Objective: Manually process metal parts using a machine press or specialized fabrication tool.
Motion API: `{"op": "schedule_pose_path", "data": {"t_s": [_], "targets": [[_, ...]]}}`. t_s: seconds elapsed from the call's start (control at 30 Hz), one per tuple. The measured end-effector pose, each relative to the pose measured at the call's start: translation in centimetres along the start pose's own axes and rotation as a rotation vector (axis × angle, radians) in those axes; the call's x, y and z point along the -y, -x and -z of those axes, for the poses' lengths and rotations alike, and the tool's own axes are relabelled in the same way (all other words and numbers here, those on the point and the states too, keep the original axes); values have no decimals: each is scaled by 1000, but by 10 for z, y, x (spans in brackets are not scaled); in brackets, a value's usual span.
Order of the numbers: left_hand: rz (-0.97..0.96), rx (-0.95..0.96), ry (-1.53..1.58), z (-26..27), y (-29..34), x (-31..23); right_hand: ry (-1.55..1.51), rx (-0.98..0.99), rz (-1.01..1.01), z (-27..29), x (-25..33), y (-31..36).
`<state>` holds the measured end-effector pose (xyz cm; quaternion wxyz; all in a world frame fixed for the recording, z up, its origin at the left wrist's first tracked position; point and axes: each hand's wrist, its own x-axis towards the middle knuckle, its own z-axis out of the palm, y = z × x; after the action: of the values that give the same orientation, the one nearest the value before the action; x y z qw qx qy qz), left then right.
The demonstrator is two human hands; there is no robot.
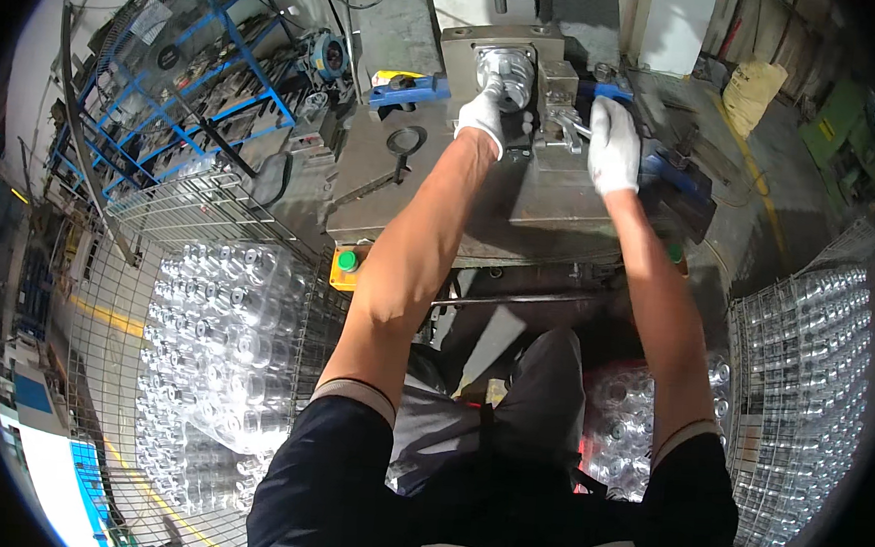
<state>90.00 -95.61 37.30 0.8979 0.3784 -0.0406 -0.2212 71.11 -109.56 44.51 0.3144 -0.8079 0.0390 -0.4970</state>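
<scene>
Both my hands wear white gloves and reach to the machine fixture at the far side of the metal worktable (552, 195). My left hand (482, 118) is closed on the near left side of a shiny, rounded metal part (510, 79). That part sits against the upright square plate (459, 59) of the fixture; my fingertips are partly hidden against it. To the right, my right hand (615, 149) has its fingers stretched forward. Its inner side touches the end of a metal clamp lever (571, 129), beside a steel block (558, 83).
A ring-shaped tool (405, 141) lies on the table's left side. A green push button (347, 261) is at the front left corner. Wire cages of shiny metal parts (229, 331) (801, 386) stand on both sides. Beyond the left cage is a blue rack (227, 30).
</scene>
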Motion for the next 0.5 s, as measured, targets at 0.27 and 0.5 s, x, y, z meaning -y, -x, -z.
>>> {"op": "schedule_pose_path", "data": {"t_s": [0.27,0.5], "targets": [[-57,-293,-612,-34,73,-37,166,215,-313,-34,-35,-50],[-650,-191,-1383,16,273,-54,390,405,-44,70,8,63]]}}
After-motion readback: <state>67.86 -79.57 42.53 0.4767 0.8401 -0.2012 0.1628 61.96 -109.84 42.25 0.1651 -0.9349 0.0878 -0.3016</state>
